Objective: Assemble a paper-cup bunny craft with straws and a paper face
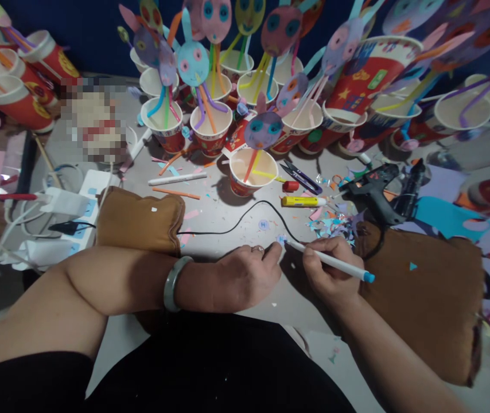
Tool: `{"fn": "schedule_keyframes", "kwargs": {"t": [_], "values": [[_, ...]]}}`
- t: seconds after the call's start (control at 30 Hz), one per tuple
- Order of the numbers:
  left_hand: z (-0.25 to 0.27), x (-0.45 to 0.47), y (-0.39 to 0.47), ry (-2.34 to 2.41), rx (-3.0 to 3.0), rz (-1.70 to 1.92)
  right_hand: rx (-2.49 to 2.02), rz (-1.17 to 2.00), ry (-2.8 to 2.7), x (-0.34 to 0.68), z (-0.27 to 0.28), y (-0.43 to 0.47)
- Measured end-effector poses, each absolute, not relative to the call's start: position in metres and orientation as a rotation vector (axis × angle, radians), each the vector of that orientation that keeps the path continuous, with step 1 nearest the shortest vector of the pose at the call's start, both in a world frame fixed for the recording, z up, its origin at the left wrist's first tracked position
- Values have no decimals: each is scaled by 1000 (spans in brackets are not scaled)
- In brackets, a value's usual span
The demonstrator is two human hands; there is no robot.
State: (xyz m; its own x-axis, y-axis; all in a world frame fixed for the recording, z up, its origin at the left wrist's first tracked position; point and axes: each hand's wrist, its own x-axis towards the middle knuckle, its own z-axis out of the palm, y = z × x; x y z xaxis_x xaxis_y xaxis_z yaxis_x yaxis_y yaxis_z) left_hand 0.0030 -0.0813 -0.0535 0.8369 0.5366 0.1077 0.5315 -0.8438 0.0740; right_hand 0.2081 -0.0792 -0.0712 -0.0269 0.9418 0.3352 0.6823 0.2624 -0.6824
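A white marker with a blue end (339,262) is gripped in my right hand (333,275), its tip down at a small purple paper piece (282,238) on the table. My left hand (245,275) rests on the table just left of that piece, fingers curled, the index fingertip close to or on its edge. Whether the left fingers pinch anything is hidden. Beyond them lies a small round purple paper disc (263,225) with a mark on it. Farther back stands a paper cup (249,182) holding a purple paper face (263,131) on coloured stems.
Several red paper cups (213,135) with paper faces crowd the back. A glue gun (378,192), yellow marker (303,201), scissors (300,176) and paper scraps lie right. Brown cushions (142,221) flank my arms. A black cord (223,230) crosses the table; a power strip (92,198) stands left.
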Motion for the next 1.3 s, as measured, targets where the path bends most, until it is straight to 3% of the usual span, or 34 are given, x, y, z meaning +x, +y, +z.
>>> {"fn": "schedule_keyframes", "kwargs": {"t": [1.3], "values": [[-56,2,-82,867,2988,278,-1416,349,-1851,207,-70,-78]]}}
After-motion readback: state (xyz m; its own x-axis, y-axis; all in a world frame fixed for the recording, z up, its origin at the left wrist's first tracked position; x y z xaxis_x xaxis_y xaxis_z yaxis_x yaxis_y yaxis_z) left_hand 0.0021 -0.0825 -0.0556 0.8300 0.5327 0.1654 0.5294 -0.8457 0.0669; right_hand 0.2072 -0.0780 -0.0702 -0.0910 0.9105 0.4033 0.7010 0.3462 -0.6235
